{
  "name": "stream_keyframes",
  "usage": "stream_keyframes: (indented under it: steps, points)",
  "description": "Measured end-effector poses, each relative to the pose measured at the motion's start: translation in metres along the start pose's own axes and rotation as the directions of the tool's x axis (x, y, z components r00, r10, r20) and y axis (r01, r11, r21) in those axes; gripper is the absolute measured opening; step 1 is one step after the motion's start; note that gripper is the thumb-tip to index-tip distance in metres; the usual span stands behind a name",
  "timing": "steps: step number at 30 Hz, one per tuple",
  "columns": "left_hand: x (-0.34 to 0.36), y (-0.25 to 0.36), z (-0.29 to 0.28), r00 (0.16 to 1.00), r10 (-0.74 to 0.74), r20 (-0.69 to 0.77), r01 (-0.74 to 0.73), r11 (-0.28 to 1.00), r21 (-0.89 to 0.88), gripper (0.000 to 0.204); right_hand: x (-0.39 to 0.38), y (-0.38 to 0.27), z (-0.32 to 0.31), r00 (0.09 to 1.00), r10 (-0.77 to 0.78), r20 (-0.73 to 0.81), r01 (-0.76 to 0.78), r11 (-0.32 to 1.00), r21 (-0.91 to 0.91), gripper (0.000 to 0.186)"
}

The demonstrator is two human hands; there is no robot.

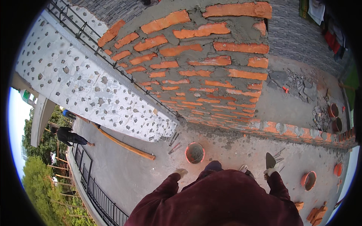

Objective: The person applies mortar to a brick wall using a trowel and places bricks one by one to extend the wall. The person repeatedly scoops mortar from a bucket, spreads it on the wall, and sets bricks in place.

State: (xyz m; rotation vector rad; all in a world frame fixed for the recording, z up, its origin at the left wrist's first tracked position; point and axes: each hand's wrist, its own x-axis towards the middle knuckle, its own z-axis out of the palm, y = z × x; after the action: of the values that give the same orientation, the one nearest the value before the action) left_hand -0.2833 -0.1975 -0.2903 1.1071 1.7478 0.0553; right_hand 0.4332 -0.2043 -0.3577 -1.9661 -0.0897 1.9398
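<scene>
The right hand (269, 172), low and right of the person's body, is closed around the handle of a trowel (270, 160), whose dark blade points forward, away from the body. The trowel is presumably light and stiff, with little risk of breaking; its handle is the proper hold, though damp mortar could make it slippery. The left hand (181, 173) lies well apart from the trowel, across the body; no tool shows in it, and whether its fingers are spread cannot be told. Just ahead of the left hand, a bucket (186, 153) of grey material stands on the floor (222, 160), probably heavy and best gripped at the rim. Beyond rises a brick wall (209, 61) with grey mortar joints.
</scene>
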Motion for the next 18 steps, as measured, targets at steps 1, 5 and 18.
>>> stream_keyframes:
  steps: [1,5,18]
  points:
    - [0.007,0.016,0.012,0.999,-0.017,0.052,0.016,1.000,0.007,0.030,0.010,-0.001,-0.019,0.995,0.020,-0.102,-0.026,0.998,-0.057,0.025]
    - [0.047,0.041,0.008,0.975,-0.098,0.202,-0.027,0.842,0.539,0.055,-0.007,-0.042,-0.035,0.982,0.021,-0.187,-0.011,0.999,0.053,0.020]
    - [0.136,0.250,0.061,0.980,0.179,0.090,-0.197,0.948,0.251,0.037,0.060,-0.185,-0.072,0.748,-0.315,-0.584,0.315,0.943,-0.106,0.033]
